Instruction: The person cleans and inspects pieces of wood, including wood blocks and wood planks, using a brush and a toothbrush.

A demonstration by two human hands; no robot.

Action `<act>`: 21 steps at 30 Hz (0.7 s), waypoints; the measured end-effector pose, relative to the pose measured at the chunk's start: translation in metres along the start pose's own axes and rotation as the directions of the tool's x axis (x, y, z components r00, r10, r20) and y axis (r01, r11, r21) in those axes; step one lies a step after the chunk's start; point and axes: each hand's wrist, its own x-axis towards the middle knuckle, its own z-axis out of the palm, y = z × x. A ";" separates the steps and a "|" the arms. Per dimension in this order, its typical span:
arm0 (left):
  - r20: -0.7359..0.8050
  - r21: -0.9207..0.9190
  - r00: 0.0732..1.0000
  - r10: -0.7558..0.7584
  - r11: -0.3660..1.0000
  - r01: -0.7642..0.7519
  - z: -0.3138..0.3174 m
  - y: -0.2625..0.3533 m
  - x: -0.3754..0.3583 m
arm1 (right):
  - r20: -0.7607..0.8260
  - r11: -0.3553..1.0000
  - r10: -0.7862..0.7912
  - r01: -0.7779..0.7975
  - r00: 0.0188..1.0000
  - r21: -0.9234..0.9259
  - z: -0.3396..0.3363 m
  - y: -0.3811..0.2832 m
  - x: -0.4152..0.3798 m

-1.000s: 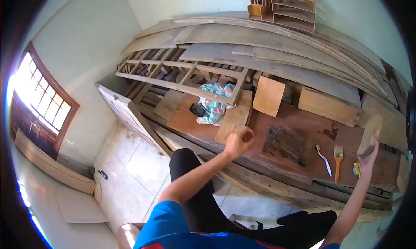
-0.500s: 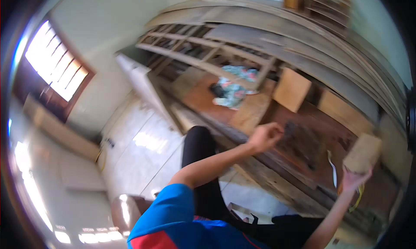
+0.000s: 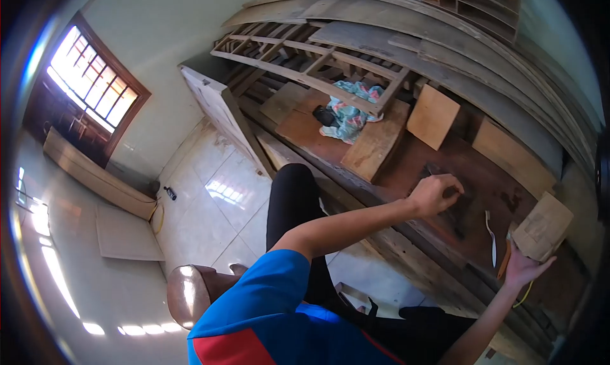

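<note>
My right hand grips a light-brown wooden block from below, fingers and thumb at its lower end. My left hand hovers over the reddish-brown board, its fingers curled in toward the thumb; what they hold, if anything, I cannot tell. Dark marks show on the board under that hand. Between the two hands lies a slim white tool. An orange stick-like tool sits right beside my right hand, with a yellow cord just below.
Wood pieces and a thick plank rest on the board. A patterned cloth lies under a wooden frame. Long boards are stacked behind. A white panel stands at the left, above the tiled floor.
My left hand has moved right and slightly down in view, over the board, fingers still curled. My right hand keeps the block, which has shifted slightly right and down.
</note>
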 end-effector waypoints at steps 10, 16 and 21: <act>-0.172 -0.186 0.984 -0.038 0.983 0.005 0.040 0.042 0.002 | 0.132 0.995 0.091 -0.085 0.987 -0.052 -0.038 0.022 0.008; -0.046 -0.035 0.990 -0.135 0.990 0.134 -0.006 0.040 -0.015 | 0.439 0.501 -0.115 0.434 0.891 -0.749 -0.032 0.038 0.011; 0.042 -0.071 0.935 -0.351 0.933 0.353 -0.046 0.009 -0.036 | 0.326 0.323 -0.102 0.342 0.940 -0.883 -0.036 0.040 0.007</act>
